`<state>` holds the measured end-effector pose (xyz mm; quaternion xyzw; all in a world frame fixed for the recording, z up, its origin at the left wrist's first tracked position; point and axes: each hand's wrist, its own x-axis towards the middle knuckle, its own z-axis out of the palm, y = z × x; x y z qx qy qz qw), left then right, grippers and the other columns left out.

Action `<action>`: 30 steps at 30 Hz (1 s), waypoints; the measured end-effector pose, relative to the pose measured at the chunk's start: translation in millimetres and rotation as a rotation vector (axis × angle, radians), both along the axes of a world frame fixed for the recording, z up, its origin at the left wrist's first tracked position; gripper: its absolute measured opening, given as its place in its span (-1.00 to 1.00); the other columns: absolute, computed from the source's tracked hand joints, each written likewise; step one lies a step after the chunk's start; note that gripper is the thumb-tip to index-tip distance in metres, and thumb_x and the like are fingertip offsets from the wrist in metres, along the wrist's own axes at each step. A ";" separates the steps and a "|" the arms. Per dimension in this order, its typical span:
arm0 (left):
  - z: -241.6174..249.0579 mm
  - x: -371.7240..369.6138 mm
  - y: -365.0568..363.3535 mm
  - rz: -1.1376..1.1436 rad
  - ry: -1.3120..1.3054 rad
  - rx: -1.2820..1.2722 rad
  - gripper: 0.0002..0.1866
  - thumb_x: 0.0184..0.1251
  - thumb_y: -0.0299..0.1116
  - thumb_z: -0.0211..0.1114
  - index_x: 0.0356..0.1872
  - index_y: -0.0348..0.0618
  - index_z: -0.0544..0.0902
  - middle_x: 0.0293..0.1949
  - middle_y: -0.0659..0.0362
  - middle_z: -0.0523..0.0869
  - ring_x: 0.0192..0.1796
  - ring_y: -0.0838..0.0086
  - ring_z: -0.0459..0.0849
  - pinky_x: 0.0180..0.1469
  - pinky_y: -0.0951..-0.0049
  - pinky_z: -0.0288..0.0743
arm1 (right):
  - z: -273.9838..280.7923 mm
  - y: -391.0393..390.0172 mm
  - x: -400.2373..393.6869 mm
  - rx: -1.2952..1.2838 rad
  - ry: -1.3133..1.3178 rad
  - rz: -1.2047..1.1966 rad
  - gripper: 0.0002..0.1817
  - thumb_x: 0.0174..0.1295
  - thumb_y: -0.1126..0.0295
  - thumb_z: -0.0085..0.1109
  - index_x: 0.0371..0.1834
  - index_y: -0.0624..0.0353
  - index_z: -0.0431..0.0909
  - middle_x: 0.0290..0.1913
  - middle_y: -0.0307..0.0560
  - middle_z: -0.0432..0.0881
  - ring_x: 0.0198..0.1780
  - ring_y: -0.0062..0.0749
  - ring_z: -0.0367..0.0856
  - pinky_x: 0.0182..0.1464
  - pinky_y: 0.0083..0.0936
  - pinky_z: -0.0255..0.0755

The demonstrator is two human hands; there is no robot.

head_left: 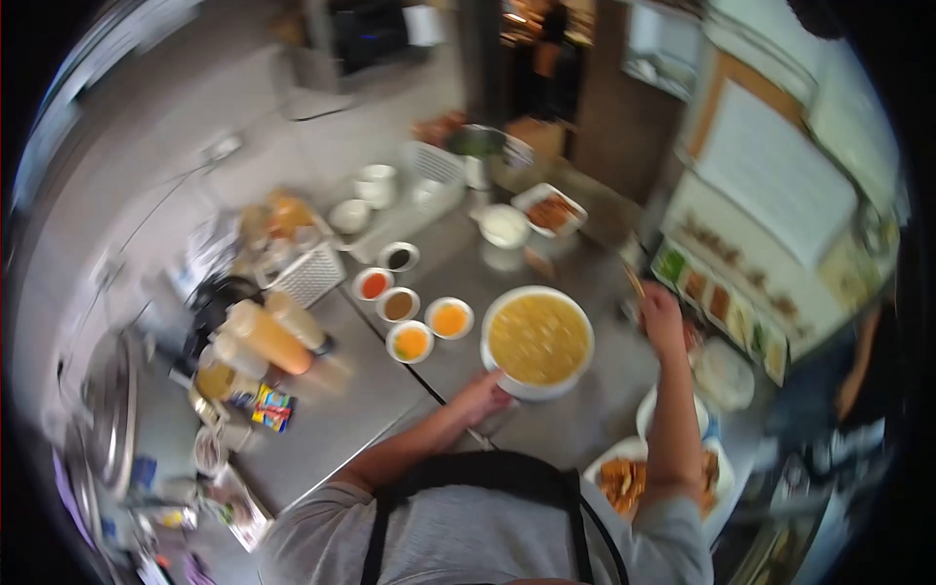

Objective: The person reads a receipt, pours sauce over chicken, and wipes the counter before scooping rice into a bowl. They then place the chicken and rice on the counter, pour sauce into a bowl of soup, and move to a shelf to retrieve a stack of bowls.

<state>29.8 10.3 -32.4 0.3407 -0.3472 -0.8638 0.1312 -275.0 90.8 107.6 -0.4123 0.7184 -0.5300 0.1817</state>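
A large white bowl point(538, 341) of yellow soup or stew with pale pieces stands on the steel counter point(444, 255). My left hand point(485, 397) holds the bowl's lower left rim. To the right of the bowl, my right hand point(662, 310) is closed around a thin wooden stick-like utensil point(634, 280), which points up and left, away from the bowl. Left of the bowl are two small cups of orange-yellow sauce point(449, 319), with cups of brown point(398, 305), red point(373, 284) and dark sauce point(399, 257) beyond.
Squeeze bottles point(268, 336) and a white basket point(310, 277) are at left. A white container point(504, 226) and a tray of reddish food point(552, 212) stand behind the bowl. Fried food point(622, 480) lies near my right arm. A topping tray point(720, 300) and another person point(863, 370) are at right.
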 end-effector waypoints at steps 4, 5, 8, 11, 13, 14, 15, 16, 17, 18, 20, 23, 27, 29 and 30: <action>17.3 0.9 5.3 0.027 -0.058 0.014 -0.60 0.22 -0.03 -0.04 -0.07 -0.10 0.31 -0.26 0.11 0.50 -0.22 0.41 0.51 -0.16 0.34 0.40 | 61.2 6.1 35.1 -0.246 -0.295 0.014 -0.82 0.13 0.49 -0.06 -0.22 0.29 0.44 -0.53 -0.35 0.39 -0.54 -0.73 0.29 -0.50 -0.79 0.17; 20.6 0.4 5.6 0.065 -0.085 0.000 -0.59 0.24 -0.03 -0.08 -0.07 -0.13 0.35 -0.25 0.08 0.52 -0.21 0.39 0.52 -0.14 0.34 0.40 | 64.6 7.7 36.7 -0.257 -0.307 0.018 -0.82 0.12 0.50 -0.06 -0.21 0.29 0.44 -0.53 -0.35 0.39 -0.54 -0.73 0.29 -0.49 -0.79 0.18; 21.1 0.4 5.2 0.071 -0.098 -0.005 -0.58 0.25 -0.03 -0.09 -0.07 -0.16 0.34 -0.25 0.07 0.51 -0.20 0.38 0.52 -0.14 0.34 0.41 | 70.1 8.7 39.8 -0.280 -0.323 0.050 -0.81 0.12 0.50 -0.05 -0.20 0.29 0.44 -0.52 -0.35 0.39 -0.53 -0.74 0.30 -0.48 -0.80 0.19; 20.1 1.0 4.5 0.066 -0.085 -0.002 -0.58 0.25 -0.03 -0.08 -0.05 -0.16 0.33 -0.25 0.07 0.51 -0.20 0.38 0.52 -0.14 0.34 0.41 | 70.2 9.8 40.6 -0.278 -0.324 0.054 -0.80 0.12 0.51 -0.05 -0.19 0.29 0.44 -0.51 -0.35 0.40 -0.52 -0.74 0.30 -0.45 -0.80 0.23; 20.4 1.2 4.8 0.076 -0.084 -0.003 -0.58 0.25 -0.04 -0.08 -0.05 -0.16 0.33 -0.24 0.06 0.51 -0.20 0.37 0.52 -0.14 0.35 0.42 | 66.5 8.8 37.3 -0.277 -0.341 0.049 -0.79 0.12 0.50 -0.05 -0.18 0.30 0.43 -0.50 -0.34 0.40 -0.50 -0.74 0.31 -0.43 -0.79 0.25; 21.3 1.1 5.4 0.078 -0.084 -0.002 -0.58 0.25 -0.04 -0.08 -0.05 -0.16 0.33 -0.24 0.06 0.51 -0.21 0.37 0.53 -0.14 0.35 0.42 | 63.9 8.2 35.0 -0.283 -0.352 0.045 -0.79 0.12 0.50 -0.05 -0.17 0.29 0.43 -0.49 -0.33 0.41 -0.50 -0.73 0.32 -0.43 -0.79 0.26; 23.0 1.1 6.1 0.079 -0.085 -0.008 -0.58 0.25 -0.03 -0.08 -0.06 -0.17 0.34 -0.24 0.06 0.51 -0.21 0.37 0.53 -0.14 0.35 0.42 | 61.2 7.5 32.1 -0.289 -0.362 0.039 -0.79 0.12 0.50 -0.05 -0.17 0.29 0.42 -0.49 -0.33 0.41 -0.49 -0.73 0.32 -0.42 -0.78 0.26; 26.0 1.5 7.0 0.077 -0.086 -0.013 -0.57 0.24 -0.03 -0.07 -0.07 -0.17 0.34 -0.24 0.05 0.51 -0.21 0.36 0.53 -0.14 0.35 0.42 | 60.3 7.9 29.4 -0.296 -0.372 0.030 -0.78 0.12 0.50 -0.04 -0.16 0.29 0.42 -0.48 -0.32 0.41 -0.48 -0.73 0.33 -0.42 -0.77 0.27; 27.1 1.2 7.0 0.075 -0.088 -0.019 -0.57 0.24 -0.03 -0.07 -0.07 -0.17 0.34 -0.24 0.05 0.51 -0.21 0.36 0.53 -0.14 0.35 0.42 | 61.0 8.2 27.6 -0.290 -0.402 0.004 -0.79 0.11 0.50 -0.03 -0.17 0.28 0.42 -0.49 -0.32 0.40 -0.48 -0.71 0.33 -0.41 -0.76 0.28; 25.8 1.1 5.8 0.068 -0.065 0.002 -0.61 0.23 -0.05 -0.04 -0.10 -0.15 0.31 -0.29 0.09 0.48 -0.23 0.36 0.53 -0.16 0.35 0.43 | 58.9 9.8 21.0 -0.306 -0.441 -0.011 -0.79 0.10 0.51 -0.03 -0.18 0.27 0.42 -0.49 -0.33 0.40 -0.49 -0.71 0.33 -0.41 -0.76 0.28; 23.4 1.3 3.9 0.061 -0.025 0.044 -0.66 0.21 -0.09 0.02 -0.16 -0.10 0.25 -0.37 0.16 0.42 -0.27 0.36 0.53 -0.21 0.34 0.44 | 47.2 9.7 5.2 -0.338 -0.524 -0.036 -0.80 0.09 0.51 -0.01 -0.20 0.26 0.42 -0.49 -0.33 0.39 -0.49 -0.70 0.33 -0.41 -0.75 0.29; 22.2 1.7 3.8 0.070 -0.056 0.045 -0.65 0.22 -0.08 0.00 -0.15 -0.10 0.25 -0.35 0.15 0.44 -0.24 0.36 0.52 -0.20 0.35 0.44 | 33.3 17.1 -20.3 -0.368 -0.613 -0.137 -0.79 0.08 0.44 0.04 -0.19 0.19 0.44 -0.50 -0.35 0.39 -0.49 -0.72 0.33 -0.43 -0.76 0.28; 21.1 0.2 2.5 0.019 -0.070 0.017 -0.64 0.22 -0.08 0.00 -0.13 -0.10 0.24 -0.30 0.12 0.46 -0.22 0.36 0.50 -0.18 0.35 0.42 | 26.1 31.2 -44.0 -0.343 -0.595 -0.246 -0.79 0.09 0.37 0.06 -0.21 0.15 0.46 -0.54 -0.39 0.39 -0.53 -0.76 0.32 -0.50 -0.79 0.25; 21.3 0.8 1.7 0.008 -0.110 -0.024 -0.63 0.22 -0.07 -0.01 -0.12 -0.10 0.24 -0.27 0.10 0.46 -0.22 0.36 0.50 -0.17 0.34 0.41 | 17.6 40.6 -54.6 -0.345 -0.588 -0.197 -0.79 0.09 0.37 0.06 -0.20 0.15 0.46 -0.57 -0.38 0.39 -0.55 -0.78 0.31 -0.53 -0.82 0.23; 22.4 4.4 -0.4 0.053 -0.121 -0.031 -0.63 0.22 -0.07 -0.02 -0.12 -0.10 0.24 -0.27 0.10 0.46 -0.22 0.36 0.50 -0.17 0.34 0.41 | 11.8 40.8 -63.8 -0.329 -0.565 -0.160 -0.79 0.09 0.37 0.06 -0.20 0.16 0.47 -0.58 -0.37 0.40 -0.56 -0.79 0.30 -0.54 -0.83 0.22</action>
